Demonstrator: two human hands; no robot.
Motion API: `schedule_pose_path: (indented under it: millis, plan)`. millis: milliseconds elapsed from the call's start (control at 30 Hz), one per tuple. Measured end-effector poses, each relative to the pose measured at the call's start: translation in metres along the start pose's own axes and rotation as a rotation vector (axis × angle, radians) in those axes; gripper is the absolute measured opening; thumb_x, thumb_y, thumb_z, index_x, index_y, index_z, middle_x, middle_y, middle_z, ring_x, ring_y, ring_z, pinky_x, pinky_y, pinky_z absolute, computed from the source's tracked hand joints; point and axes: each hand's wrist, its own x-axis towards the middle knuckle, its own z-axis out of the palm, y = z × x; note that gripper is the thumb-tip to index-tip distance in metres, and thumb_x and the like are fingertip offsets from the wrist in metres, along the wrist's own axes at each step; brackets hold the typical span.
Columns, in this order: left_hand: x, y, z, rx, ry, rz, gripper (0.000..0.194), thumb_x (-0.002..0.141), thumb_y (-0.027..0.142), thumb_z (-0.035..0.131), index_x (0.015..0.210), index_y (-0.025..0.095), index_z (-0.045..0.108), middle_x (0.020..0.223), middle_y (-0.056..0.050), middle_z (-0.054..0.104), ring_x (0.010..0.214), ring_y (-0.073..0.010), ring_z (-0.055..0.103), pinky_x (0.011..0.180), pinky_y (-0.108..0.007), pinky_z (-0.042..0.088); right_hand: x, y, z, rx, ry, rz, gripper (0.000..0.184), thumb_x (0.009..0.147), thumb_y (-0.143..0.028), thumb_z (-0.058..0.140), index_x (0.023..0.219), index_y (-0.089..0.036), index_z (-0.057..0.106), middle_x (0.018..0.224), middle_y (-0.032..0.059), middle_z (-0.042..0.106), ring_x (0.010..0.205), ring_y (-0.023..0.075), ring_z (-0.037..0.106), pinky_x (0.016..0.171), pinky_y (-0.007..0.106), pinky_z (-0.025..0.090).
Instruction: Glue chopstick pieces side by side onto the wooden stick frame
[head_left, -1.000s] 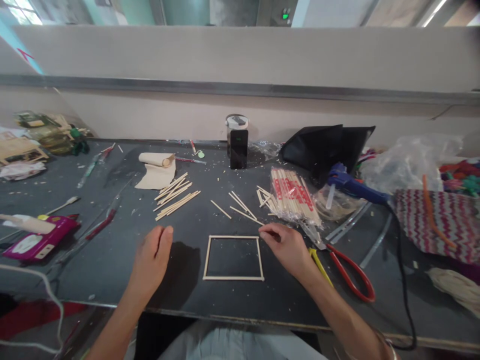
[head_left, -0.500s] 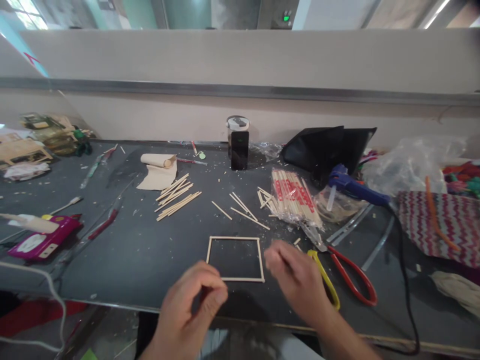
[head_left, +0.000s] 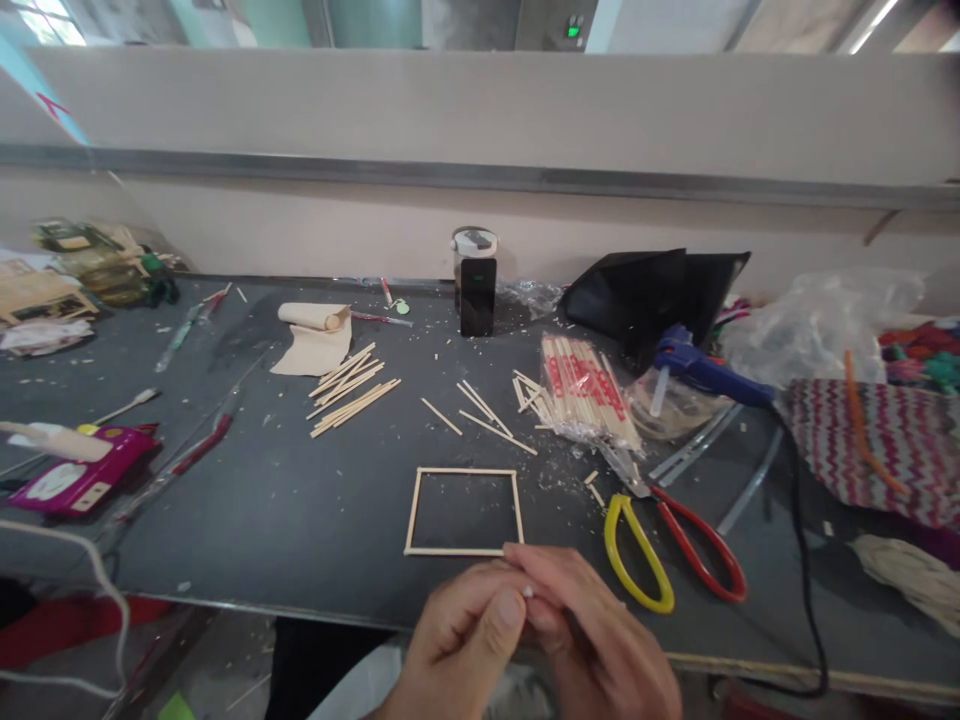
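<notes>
A black phone [head_left: 478, 300] stands before a white canister [head_left: 475, 241], a zigzag-patterned cloth [head_left: 825, 440] well to the right.

Passable room left of stick frame [head_left: 466, 470]; scissors [head_left: 649, 545] obstruct right, loose sticks [head_left: 498, 432] beyond far edge.

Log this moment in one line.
left hand, right hand: together, small white bit between | stick frame: flat, one corner hidden | loose sticks: beyond frame

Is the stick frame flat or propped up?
Flat: the stick frame rests along the tabletop on every visible side; the right hand hides one corner.
</notes>
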Motion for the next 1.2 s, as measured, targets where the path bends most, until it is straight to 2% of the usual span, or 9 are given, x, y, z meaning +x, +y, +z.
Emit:
schedule_pose_path:
  millis: [133,267,400,533,700,833,1000,1100,1200]
  plan:
    - [0.002,-0.002,-0.012,0.533,-0.177,0.402,0.042,0.095,0.035,0.039,0.136,0.026,0.044,0.126,-0.009,0.061,0.123,-0.0229,0.05,0.1,-0.041,0.042,0.004,0.005,-0.003,0.161,0.135,0.176,0.021,0.086,-0.022,0.061,0.105,-0.029,0.066,0.1,0.0034,0.072,0.091,0.0203,0.068,0.077,0.031,0.057]
    - [0.002,-0.007,-0.023,1.052,-0.193,0.578,0.057,0.092,0.023,0.041,0.146,0.016,0.025,0.145,-0.01,0.042,0.141,-0.026,0.02,0.112,-0.047,0.022,0.008,0.006,-0.002,0.298,0.223,0.372,0.034,0.089,-0.028,0.055,0.123,-0.024,0.056,0.115,0.0107,0.066,0.098,0.0223,0.066,0.077,0.033,0.058]
    - [0.004,-0.008,-0.024,1.224,-0.246,0.612,0.055,0.085,0.019,0.047,0.138,0.011,0.039,0.147,-0.011,0.037,0.142,-0.0271,0.017,0.116,-0.046,0.008,0.008,0.005,0.008,0.319,0.03,0.408,0.053,0.082,-0.033,0.064,0.132,-0.024,0.047,0.127,0.0106,0.059,0.108,0.023,0.062,0.084,0.032,0.056]
    - [0.006,-0.01,-0.02,1.245,-0.357,0.701,0.041,0.083,0.024,0.054,0.124,0.018,0.056,0.141,-0.005,0.048,0.141,-0.0274,0.021,0.116,-0.044,0.008,0.008,0.0,0.012,0.072,0.117,0.473,0.016,0.086,-0.033,0.058,0.096,-0.022,0.063,0.076,0.0011,0.069,0.06,0.0128,0.065,0.054,0.019,0.054]
    - [0.001,-0.008,-0.019,1.255,-0.322,0.866,0.029,0.087,0.019,0.053,0.114,0.024,0.063,0.135,0.003,0.055,0.141,-0.0214,0.021,0.117,-0.046,0.004,0.017,-0.004,0.002,-0.036,0.149,0.465,0.021,0.089,-0.037,0.051,0.088,-0.023,0.066,0.06,-0.0022,0.064,0.049,0.0107,0.059,0.046,0.017,0.048]
    - [0.002,-0.004,-0.035,1.296,-0.255,0.709,0.033,0.088,0.019,0.05,0.12,0.017,0.058,0.128,-0.004,0.06,0.134,-0.0214,0.034,0.115,-0.043,0.012,0.022,0.01,-0.005,0.093,0.157,0.505,0.026,0.094,-0.038,0.044,0.098,-0.021,0.063,0.06,-0.0012,0.065,0.05,0.0124,0.059,0.049,0.02,0.05]
    - [0.012,-0.004,-0.079,1.287,0.142,0.316,0.011,0.088,0.018,0.052,0.085,0.018,0.063,0.079,-0.002,0.069,0.085,-0.0198,0.061,0.082,-0.037,0.039,0.022,0.036,-0.015,-0.195,0.118,0.406,0.022,0.09,-0.035,0.052,0.103,-0.022,0.064,0.084,0.0025,0.071,0.069,0.0147,0.065,0.065,0.025,0.052]
    - [0.017,-0.01,-0.098,1.332,0.175,0.148,0.019,0.09,0.026,0.051,0.076,0.019,0.061,0.071,-0.001,0.065,0.07,-0.0188,0.058,0.072,-0.035,0.038,0.019,0.048,-0.014,-0.35,-0.027,0.339,0.02,0.089,-0.034,0.052,0.1,-0.022,0.065,0.092,0.0043,0.07,0.078,0.0174,0.066,0.068,0.027,0.052]
    - [0.015,-0.014,-0.101,1.347,0.189,0.073,0.022,0.09,0.031,0.049,0.076,0.02,0.063,0.073,-0.002,0.065,0.074,-0.0206,0.057,0.07,-0.035,0.036,0.015,0.053,-0.007,-0.434,-0.127,0.316,0.021,0.091,-0.033,0.049,0.099,-0.022,0.064,0.085,0.0042,0.068,0.076,0.0187,0.064,0.067,0.03,0.051]
